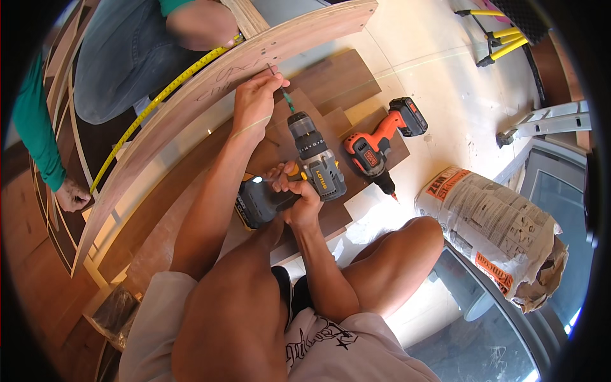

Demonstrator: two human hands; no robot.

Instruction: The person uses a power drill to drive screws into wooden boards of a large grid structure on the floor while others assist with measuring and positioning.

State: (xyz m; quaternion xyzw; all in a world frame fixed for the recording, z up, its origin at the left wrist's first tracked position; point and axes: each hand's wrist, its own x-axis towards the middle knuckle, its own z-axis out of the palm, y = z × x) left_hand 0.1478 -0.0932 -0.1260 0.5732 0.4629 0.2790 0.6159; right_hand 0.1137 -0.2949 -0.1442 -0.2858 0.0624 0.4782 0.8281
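Note:
My right hand (298, 191) is wrapped round the handle of a grey and black cordless drill (324, 173). From its chuck a green bit (288, 100) points up toward a curved plywood board (184, 102). Close to the board's face, my left hand (253, 102) pinches what looks like a thin dark screw (270, 69) at the end of the bit. The fingers partly hide where bit and screw meet. Along the board's far edge runs a yellow tape measure (153, 102). Another person in green sleeves has one hand (73, 195) at its left end and the other (202, 27) near its right end.
An orange and black drill (375, 148) lies on brown boards (337, 83) to the right. Beyond it stands a torn paper sack (490, 229). A ladder leg (547, 122) and yellow tripod legs (506, 44) are at the far right. Crumpled clear plastic (114, 312) lies at lower left.

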